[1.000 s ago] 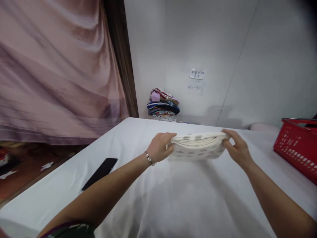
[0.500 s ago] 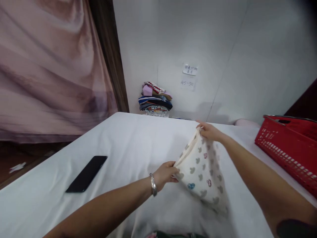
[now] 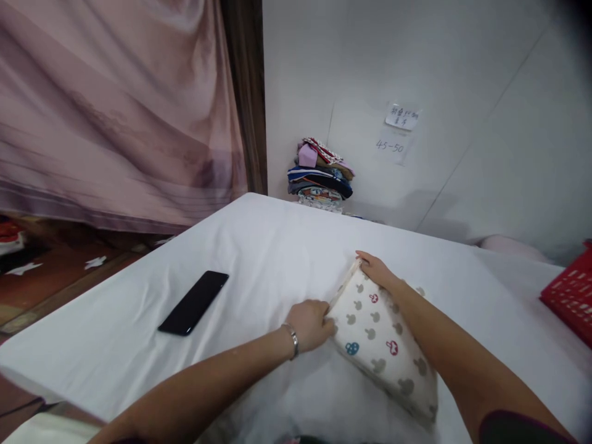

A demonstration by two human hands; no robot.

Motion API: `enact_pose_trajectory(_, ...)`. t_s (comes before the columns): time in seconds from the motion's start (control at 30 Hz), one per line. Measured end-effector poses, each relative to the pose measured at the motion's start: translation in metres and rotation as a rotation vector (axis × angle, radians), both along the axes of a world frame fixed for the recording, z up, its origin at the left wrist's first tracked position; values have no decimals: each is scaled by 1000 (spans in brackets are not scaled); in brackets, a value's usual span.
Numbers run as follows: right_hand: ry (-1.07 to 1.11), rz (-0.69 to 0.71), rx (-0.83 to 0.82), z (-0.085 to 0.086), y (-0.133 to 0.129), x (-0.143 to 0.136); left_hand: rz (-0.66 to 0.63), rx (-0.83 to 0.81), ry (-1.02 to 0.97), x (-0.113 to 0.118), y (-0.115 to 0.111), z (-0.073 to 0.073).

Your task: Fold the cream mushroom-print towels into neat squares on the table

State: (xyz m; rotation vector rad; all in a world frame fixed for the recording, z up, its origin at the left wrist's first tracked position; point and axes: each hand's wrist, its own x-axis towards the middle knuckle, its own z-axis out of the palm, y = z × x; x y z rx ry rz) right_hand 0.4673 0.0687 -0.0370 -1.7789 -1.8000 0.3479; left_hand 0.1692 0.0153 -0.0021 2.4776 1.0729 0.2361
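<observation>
A cream cloth (image 3: pixel 370 333) printed with grey, red and blue mushroom-like shapes is folded double and stretched between my hands over the white-covered table (image 3: pixel 277 240). My left hand (image 3: pixel 311 325), with a silver bracelet at its wrist, pinches the near-left corner of the cloth. At the far corner my right hand (image 3: pixel 377 271) grips the same edge. The rest of the cloth hangs down toward me on the right, partly behind my right forearm. Whether its lower edge touches the table, I cannot tell.
A black phone (image 3: pixel 194 302) lies on the table to the left. Folded fabrics (image 3: pixel 320 176) are stacked by the wall, under paper labels (image 3: pixel 401 117). At the right edge stands a red plastic basket (image 3: pixel 571 296). A pink curtain (image 3: pixel 124 111) hangs at the left.
Both hands have lowered the cloth nearer the table, and it lies flatter and less blurred. The view has turned left, so the basket is now mostly out of sight.
</observation>
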Motion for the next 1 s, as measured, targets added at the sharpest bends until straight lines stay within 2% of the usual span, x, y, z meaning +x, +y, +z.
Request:
enact_pose_trajectory(0.13, -42, -62, -21, 0, -3, 1, 30, -22, -46, 25, 27, 8)
enact_pose_trajectory(0.2, -69, -94, -31, 4, -5, 2, 18, -41, -29, 41, 33, 8)
enact_pose_trajectory(0.3, -110, -123, -53, 12, -15, 6, -59, 33, -2, 58, 30, 5)
enact_pose_trajectory(0.4, -130, -124, -104, 17, -28, 10, -115, 152, -34, 64, 22, 1)
enact_pose_trajectory(0.53, -117, -125, -155, 21, -35, 11, -107, 127, -32, 64, 18, 1)
enact_pose_trajectory(0.63, -38, -187, -161, 22, -33, 7, -100, 93, -40, 63, 17, 2)
enact_pose_trajectory(0.8, 74, -278, -156, 24, -32, 1, -50, -69, -137, 66, 19, -2)
enact_pose_trajectory(0.9, 129, -262, -181, 27, -34, 1, 71, -265, -271, 71, 29, -6)
enact_pose_trajectory(1.0, 178, -197, -260, 34, -34, 4, 196, -482, -313, 78, 43, -8)
